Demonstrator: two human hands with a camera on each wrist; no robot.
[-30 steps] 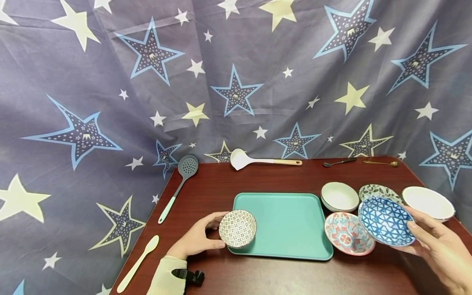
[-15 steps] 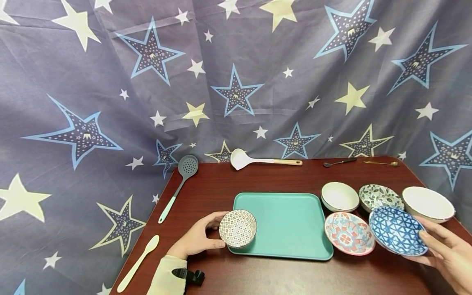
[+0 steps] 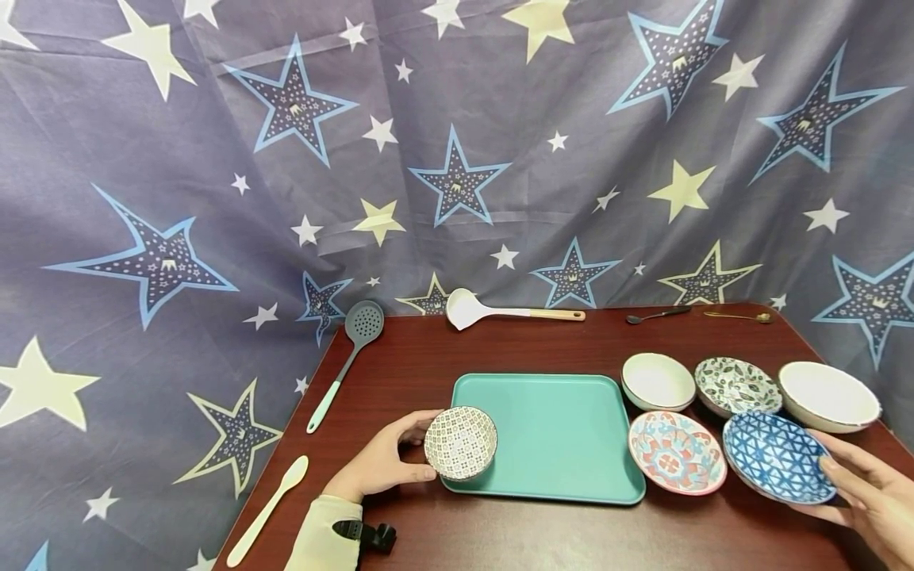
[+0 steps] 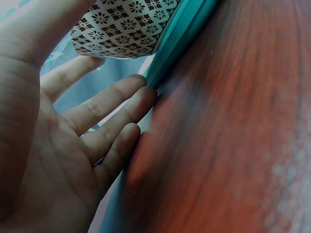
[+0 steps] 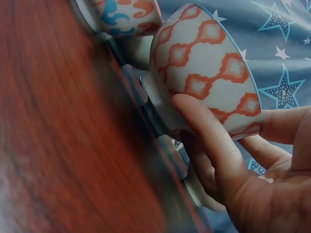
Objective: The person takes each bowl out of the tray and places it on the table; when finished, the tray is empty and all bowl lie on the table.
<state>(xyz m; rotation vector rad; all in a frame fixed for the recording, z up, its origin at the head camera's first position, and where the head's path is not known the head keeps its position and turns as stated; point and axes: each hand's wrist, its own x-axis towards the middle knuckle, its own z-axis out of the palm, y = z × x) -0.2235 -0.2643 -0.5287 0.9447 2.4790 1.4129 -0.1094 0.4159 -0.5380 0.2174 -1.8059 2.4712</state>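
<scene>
My left hand (image 3: 385, 456) is at the left side of a small brown-patterned bowl (image 3: 461, 444) on the front left corner of the green tray (image 3: 546, 468). The bowl's side lies between thumb and index finger; in the left wrist view the other fingers stretch out below the bowl (image 4: 126, 29). On the right, my right hand (image 3: 867, 492) holds a blue bowl (image 3: 778, 456) by its right side. The right wrist view shows this bowl's outside (image 5: 204, 68), white with orange diamonds, tilted, a finger along its underside. Whether its foot touches the table I cannot tell.
Beside the blue bowl sit a red floral bowl (image 3: 677, 452), a leaf-patterned bowl (image 3: 738, 386) and two white bowls (image 3: 658, 381). A ladle (image 3: 464, 308) and two small spoons (image 3: 660, 315) lie along the back, a skimmer (image 3: 364, 321) and a pale spoon (image 3: 267, 511) at left.
My right hand has moved right and down with the blue bowl, uncovering the leaf-patterned bowl and coming away from over the red floral bowl. The left hand and its bowl have stayed put.
</scene>
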